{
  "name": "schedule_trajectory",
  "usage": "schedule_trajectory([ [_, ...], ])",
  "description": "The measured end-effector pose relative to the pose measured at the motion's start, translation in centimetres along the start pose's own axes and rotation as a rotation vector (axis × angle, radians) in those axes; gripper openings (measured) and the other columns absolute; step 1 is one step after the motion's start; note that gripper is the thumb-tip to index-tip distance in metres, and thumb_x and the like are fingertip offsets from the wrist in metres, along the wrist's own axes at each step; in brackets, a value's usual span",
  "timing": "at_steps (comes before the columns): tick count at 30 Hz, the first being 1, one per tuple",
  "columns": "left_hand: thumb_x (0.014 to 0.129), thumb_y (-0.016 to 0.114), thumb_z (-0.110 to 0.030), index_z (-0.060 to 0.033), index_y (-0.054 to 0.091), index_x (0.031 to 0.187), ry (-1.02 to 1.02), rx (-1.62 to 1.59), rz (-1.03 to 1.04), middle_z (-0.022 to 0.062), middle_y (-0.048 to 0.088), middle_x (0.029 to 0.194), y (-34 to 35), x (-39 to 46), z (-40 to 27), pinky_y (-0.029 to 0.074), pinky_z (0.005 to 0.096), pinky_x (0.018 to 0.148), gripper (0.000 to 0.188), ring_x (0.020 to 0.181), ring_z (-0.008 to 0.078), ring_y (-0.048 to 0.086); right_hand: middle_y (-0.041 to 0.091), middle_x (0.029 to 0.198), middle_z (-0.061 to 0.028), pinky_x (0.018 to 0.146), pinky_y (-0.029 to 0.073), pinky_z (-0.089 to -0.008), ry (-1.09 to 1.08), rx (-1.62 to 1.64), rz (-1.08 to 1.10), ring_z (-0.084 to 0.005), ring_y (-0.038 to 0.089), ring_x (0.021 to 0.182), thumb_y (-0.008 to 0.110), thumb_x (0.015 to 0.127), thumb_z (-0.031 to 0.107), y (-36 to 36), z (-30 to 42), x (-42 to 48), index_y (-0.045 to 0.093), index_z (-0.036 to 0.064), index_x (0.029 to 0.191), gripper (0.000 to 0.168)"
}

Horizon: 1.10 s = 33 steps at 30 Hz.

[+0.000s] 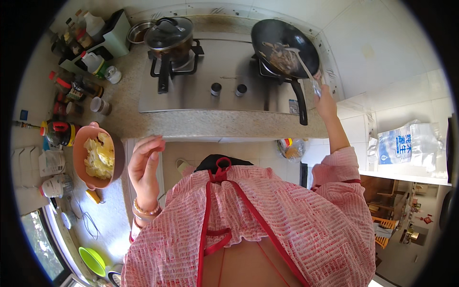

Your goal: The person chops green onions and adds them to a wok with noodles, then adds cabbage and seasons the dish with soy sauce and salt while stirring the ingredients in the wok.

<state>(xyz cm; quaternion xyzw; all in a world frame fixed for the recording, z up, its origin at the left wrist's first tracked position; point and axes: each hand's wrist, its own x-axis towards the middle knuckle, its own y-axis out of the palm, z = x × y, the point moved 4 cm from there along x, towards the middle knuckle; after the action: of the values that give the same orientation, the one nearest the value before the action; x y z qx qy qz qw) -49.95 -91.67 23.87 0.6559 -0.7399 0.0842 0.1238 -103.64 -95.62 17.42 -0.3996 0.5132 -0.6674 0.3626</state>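
Note:
My right hand [326, 103] grips the handle of a spatula [304, 66], whose head lies in the food of a black wok [312, 46] on the right burner. The browned, sliced food [283, 60] rests in the wok's lower part. The wok's handle points towards me, and my hand is to its right. My left hand [145, 168] holds nothing; it is raised near the counter edge with its fingers partly bent. Left of it, a pink bowl [94, 125] holds pale yellow and white food [99, 156]. A lidded pot [170, 34] sits on the left burner.
Sauce bottles [62, 131], jars [100, 106] and a spice rack [116, 32] line the counter's left side. A metal bowl [131, 33] stands behind the pot. Two knobs sit mid-stove [229, 102]. A green basin [92, 261] is at lower left; a clear plastic container [294, 150] is below the counter.

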Motion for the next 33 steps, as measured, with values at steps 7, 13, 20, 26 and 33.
schedule_trajectory([
  [7,0.084,0.048,0.002,0.0024,0.057,0.101,-0.051,0.032,0.063,0.01,0.054,0.105,4.1,-1.4,0.0,0.042,0.0273,0.082,0.019,0.092,0.0162,0.052,0.06,0.096,-0.0184,0.075,0.045,-0.0378,-0.261,0.004,0.082,-0.0352,0.058,0.084,0.055,0.081,0.013,-14.3,0.1,-2.2,0.049,0.013,0.118,0.038],
  [13,0.084,0.047,0.003,0.0026,0.057,0.101,-0.097,0.009,0.023,0.0088,0.054,0.102,4.9,-1.6,0.6,0.041,0.026,0.082,0.019,0.091,0.0152,0.052,0.061,0.097,-0.0182,0.074,0.044,-0.0286,-0.274,0.123,0.324,-0.0263,0.059,0.084,0.057,0.079,0.009,-14.3,1.2,-3.4,0.058,0.012,0.112,0.034],
  [20,0.085,0.046,0.003,0.0038,0.056,0.1,-0.077,0.007,-0.021,0.0092,0.054,0.102,3.5,-2.1,0.1,0.041,0.0258,0.083,0.018,0.093,0.0159,0.052,0.06,0.092,-0.0205,0.073,0.045,-0.0351,-0.149,0.27,0.023,-0.0327,0.059,0.084,0.057,0.079,0.019,-3.9,4.7,2.6,0.057,0.016,0.113,0.033],
  [26,0.085,0.046,0.004,0.0039,0.056,0.101,-0.142,0.041,-0.003,0.0093,0.054,0.103,3.0,-2.8,0.7,0.041,0.026,0.085,0.019,0.095,0.0159,0.052,0.06,0.094,-0.0189,0.072,0.046,-0.0368,-0.253,0.194,0.033,-0.0326,0.059,0.083,0.057,0.079,0.02,-2.7,4.8,5.6,0.057,0.018,0.112,0.033],
  [33,0.086,0.045,0.003,0.0029,0.055,0.104,-0.245,-0.017,-0.025,0.0074,0.056,0.104,2.0,-2.9,3.2,0.04,0.0259,0.088,0.021,0.098,0.0147,0.053,0.062,0.089,-0.0159,0.069,0.046,-0.0336,-0.359,0.022,0.076,-0.029,0.06,0.076,0.056,0.079,0.017,-13.5,-0.3,1.3,0.058,0.019,0.112,0.033],
])
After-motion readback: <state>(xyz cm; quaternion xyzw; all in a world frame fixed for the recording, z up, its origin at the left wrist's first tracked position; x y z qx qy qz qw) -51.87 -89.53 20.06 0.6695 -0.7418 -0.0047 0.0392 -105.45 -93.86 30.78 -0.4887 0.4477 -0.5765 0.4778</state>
